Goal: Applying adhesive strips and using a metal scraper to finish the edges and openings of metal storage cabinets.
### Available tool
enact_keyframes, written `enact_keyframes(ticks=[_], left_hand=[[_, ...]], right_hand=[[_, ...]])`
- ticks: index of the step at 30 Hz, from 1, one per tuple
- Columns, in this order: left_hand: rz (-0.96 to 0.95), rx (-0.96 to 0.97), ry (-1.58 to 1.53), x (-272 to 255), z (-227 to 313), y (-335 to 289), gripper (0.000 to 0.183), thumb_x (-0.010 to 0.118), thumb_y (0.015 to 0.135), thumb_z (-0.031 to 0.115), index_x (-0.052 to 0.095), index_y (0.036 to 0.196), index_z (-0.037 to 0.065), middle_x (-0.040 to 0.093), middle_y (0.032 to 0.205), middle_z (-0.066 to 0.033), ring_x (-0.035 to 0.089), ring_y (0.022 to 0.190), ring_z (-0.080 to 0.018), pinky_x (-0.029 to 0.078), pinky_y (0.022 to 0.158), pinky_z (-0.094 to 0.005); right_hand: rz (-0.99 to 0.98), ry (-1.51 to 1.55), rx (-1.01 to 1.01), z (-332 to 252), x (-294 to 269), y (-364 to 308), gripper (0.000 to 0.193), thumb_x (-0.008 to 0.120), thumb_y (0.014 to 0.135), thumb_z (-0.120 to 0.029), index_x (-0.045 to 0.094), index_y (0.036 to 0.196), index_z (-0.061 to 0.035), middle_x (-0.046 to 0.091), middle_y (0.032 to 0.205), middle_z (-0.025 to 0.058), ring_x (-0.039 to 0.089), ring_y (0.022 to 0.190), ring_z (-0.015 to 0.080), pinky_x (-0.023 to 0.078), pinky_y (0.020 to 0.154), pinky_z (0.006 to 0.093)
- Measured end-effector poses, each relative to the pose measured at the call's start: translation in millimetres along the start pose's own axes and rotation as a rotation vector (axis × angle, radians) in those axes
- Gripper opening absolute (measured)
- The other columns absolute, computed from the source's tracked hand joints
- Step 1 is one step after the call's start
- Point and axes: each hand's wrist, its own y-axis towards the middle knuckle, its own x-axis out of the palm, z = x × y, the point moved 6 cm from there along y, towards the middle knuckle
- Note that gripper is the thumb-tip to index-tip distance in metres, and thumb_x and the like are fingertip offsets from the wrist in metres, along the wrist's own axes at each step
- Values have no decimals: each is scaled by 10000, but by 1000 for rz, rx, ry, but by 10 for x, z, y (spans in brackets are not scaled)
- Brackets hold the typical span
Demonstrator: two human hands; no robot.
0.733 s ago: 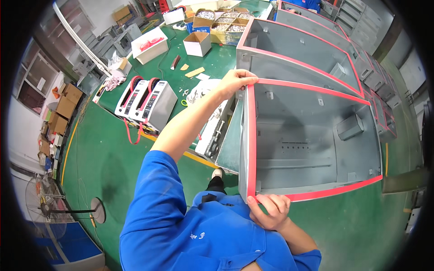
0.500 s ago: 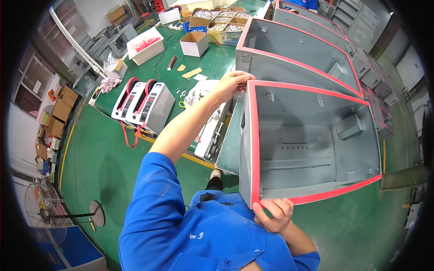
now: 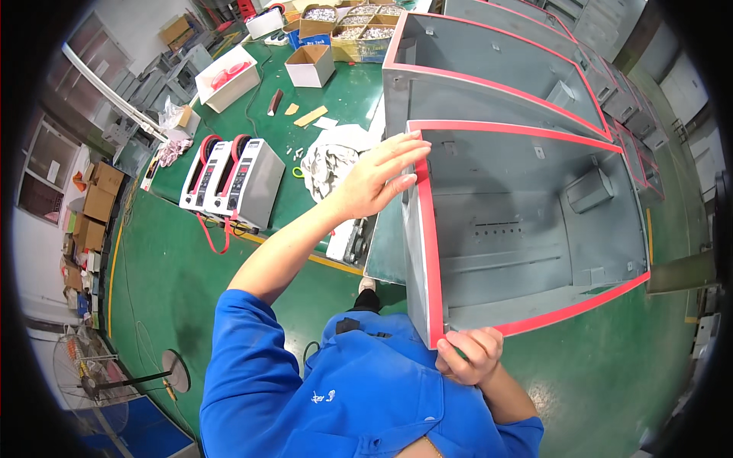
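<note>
A grey metal cabinet box (image 3: 500, 267) lies with its open side up in front of me, its rim edged with a red strip (image 3: 433, 263). My left hand (image 3: 382, 174) is open, fingers stretched out together and thumb apart, lying against the left rim near the far left corner. At the near left corner my right hand (image 3: 471, 355) is closed, fingers curled and thumb against the rim. Whether it also pinches the end of the strip is hidden.
More red-edged grey cabinets (image 3: 489, 69) stand beyond. On the green table (image 3: 305, 202) are two tape dispensers (image 3: 233, 183), a white cloth (image 3: 334, 156), a white bin (image 3: 227, 76), an open carton (image 3: 311, 67) and boxes of small parts (image 3: 363, 34). A fan (image 3: 95, 382) stands left.
My left hand has gone from bent fingers at the far left corner to a flat, open hand slightly nearer along the rim. My right hand keeps its place at the near corner.
</note>
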Motion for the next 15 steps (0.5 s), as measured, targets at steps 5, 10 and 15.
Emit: enact_keyframes(ticks=[5, 10, 15], left_hand=[[-172, 110, 99, 60, 218, -58, 407, 469, 822, 57, 446, 1224, 2, 437, 1274, -148, 349, 1235, -325, 275, 1016, -430], [-233, 181, 157, 144, 426, -125, 504, 464, 716, -50, 456, 1216, 9, 442, 1281, -136, 367, 1228, -317, 275, 1025, -440], [-258, 220, 145, 196, 607, -202, 585, 443, 624, -83, 478, 1197, 29, 477, 1244, -128, 387, 1215, -311, 285, 1025, -439]], right_hand=[[-1, 18, 1, -2, 0, -20, 224, 557, 725, -121, 579, 944, -164, 540, 936, -34, 487, 832, 119, 390, 697, 263], [3, 37, 13, 4, -5, -25, 224, 568, 715, -113, 582, 933, -164, 548, 947, -31, 495, 836, 120, 399, 697, 264], [7, 47, 15, 10, -15, -26, 206, 577, 717, -121, 588, 918, -165, 555, 956, -27, 500, 841, 121, 407, 696, 265]])
